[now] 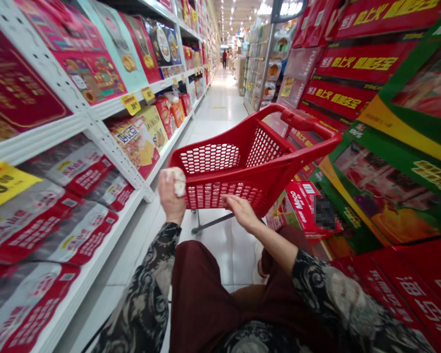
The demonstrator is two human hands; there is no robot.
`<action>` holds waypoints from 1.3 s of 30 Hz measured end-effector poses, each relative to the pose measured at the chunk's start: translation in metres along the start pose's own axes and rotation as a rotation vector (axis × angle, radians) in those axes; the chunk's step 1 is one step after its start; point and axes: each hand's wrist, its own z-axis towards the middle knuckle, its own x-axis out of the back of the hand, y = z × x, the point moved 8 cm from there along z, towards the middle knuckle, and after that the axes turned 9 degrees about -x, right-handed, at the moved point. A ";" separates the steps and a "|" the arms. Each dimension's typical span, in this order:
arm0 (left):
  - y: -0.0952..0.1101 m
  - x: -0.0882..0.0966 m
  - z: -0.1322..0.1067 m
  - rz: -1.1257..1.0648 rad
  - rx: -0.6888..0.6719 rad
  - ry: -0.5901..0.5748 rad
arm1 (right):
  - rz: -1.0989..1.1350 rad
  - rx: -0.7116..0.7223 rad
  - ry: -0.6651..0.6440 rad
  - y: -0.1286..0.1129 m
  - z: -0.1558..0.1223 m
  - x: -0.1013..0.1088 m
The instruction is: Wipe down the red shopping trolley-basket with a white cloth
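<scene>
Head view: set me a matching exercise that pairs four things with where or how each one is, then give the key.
Things: 1 left hand; 2 right hand; 3 red shopping cart; 4 yellow price tag.
Places and states: A on a white shelf edge; B closed around a crumpled white wad; C on the tiled aisle floor; D laid on the cart's near basket wall.
Pairs: 1-B, 2-D, 3-C, 4-A.

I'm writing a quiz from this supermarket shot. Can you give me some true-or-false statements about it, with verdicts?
1. The left hand holds a crumpled white wad. True.
2. The right hand grips the top handle of the red shopping cart. False: it rests on the basket's side.
3. The white shelving stands to the person's right. False: it stands to the left; red and green boxes are on the right.
4. A person stands far down the aisle. True.
5. The yellow price tags sit along the shelf edges. True.
</scene>
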 end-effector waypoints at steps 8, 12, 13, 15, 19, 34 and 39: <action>-0.010 -0.044 -0.063 -0.008 -0.082 -0.176 | 0.108 -0.259 0.014 0.037 -0.013 0.025; -0.018 -0.055 -0.102 -0.071 -0.052 -0.374 | 0.093 -0.274 -0.004 0.035 -0.017 0.030; -0.017 -0.051 -0.102 -0.063 -0.057 -0.360 | 0.089 -0.267 -0.014 0.035 -0.017 0.031; -0.004 -0.038 -0.088 -0.036 -0.116 -0.280 | 0.098 -0.259 -0.017 0.035 -0.015 0.035; 0.039 -0.020 -0.038 0.007 -0.279 -0.130 | 0.139 -0.258 0.054 0.038 -0.008 0.050; 0.087 -0.075 -0.083 -0.085 -0.551 -0.410 | -0.002 -0.166 0.249 0.036 -0.006 0.104; 0.122 -0.071 -0.033 -0.077 -0.672 -0.183 | -0.149 0.019 0.448 0.004 0.006 0.126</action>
